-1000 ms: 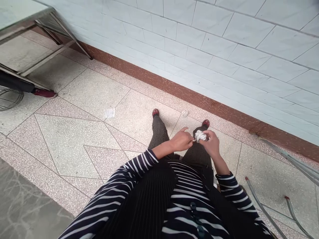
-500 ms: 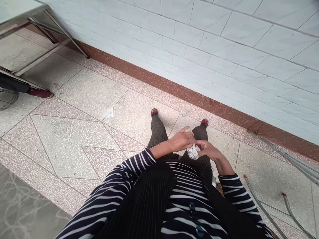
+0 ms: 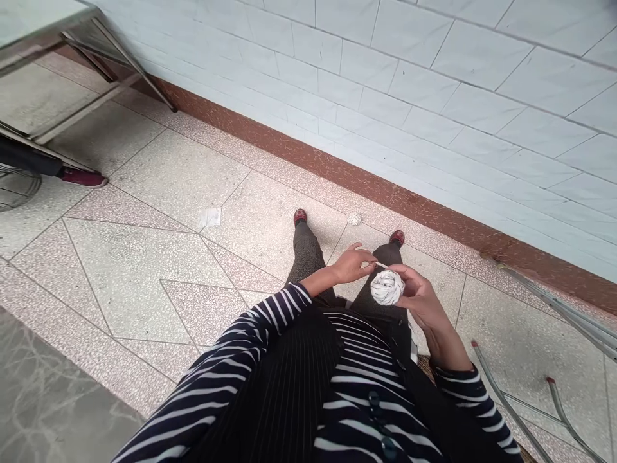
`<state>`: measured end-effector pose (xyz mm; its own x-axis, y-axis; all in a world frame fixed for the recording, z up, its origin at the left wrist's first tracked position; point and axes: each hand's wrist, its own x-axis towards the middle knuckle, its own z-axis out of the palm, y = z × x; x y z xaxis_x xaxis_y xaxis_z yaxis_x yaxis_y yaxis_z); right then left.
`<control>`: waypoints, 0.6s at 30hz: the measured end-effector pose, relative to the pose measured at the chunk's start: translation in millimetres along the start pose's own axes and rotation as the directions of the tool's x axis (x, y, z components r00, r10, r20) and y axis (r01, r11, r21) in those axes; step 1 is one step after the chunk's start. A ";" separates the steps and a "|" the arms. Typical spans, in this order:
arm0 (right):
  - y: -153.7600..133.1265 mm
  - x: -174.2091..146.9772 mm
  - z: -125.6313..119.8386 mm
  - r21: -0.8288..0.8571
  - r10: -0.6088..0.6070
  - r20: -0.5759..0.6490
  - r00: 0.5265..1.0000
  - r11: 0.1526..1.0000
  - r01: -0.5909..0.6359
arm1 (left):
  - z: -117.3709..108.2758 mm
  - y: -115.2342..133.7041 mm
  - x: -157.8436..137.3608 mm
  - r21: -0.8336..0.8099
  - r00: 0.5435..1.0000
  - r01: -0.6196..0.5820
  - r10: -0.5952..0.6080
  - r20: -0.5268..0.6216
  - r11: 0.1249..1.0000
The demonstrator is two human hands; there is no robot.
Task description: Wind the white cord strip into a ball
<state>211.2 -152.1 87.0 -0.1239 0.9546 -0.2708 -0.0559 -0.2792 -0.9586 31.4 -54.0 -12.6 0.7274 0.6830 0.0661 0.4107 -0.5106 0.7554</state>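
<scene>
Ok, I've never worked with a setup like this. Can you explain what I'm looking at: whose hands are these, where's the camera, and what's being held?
There's no machine here: these are a person's own bare hands, coming out of striped sleeves. The camera is worn on that person's head, looking forward and down, so the left hand appears on the left. The right hand holds a white wound ball; the left hand pinches a thin pale strand that stretches toward the ball. Below is a speckled floor, with another white ball lying between the wearer's red shoes and a flat white sheet farther left. At the left edge, the dark red shoe by the metal-framed table belongs to someone else.
</scene>
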 end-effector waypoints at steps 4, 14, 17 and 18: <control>-22.0 -7.4 -12.6 -0.050 -0.074 -0.194 0.978 0.997 0.065 | 3.3 -10.4 0.5 0.049 0.999 0.046 -0.047 0.013 0.998; -27.8 40.4 -35.5 -0.236 -0.398 -0.603 0.692 0.917 0.322 | 4.1 2.5 -12.6 0.136 0.999 -0.044 0.040 0.033 0.990; -10.1 60.7 -42.1 -0.390 -0.362 -0.598 0.715 0.911 0.135 | -5.9 21.1 -14.9 0.179 0.994 -0.105 0.103 0.019 0.978; -2.0 64.2 -42.2 -0.416 -0.317 -0.578 0.752 0.907 0.061 | -10.7 26.4 -15.1 0.201 0.993 -0.117 0.119 0.004 0.973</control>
<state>245.1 -85.8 67.8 0.4976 0.8660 0.0490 0.3543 -0.1514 -0.9228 25.4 -72.3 13.3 0.7733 0.6153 0.1527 0.4245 -0.6814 0.5962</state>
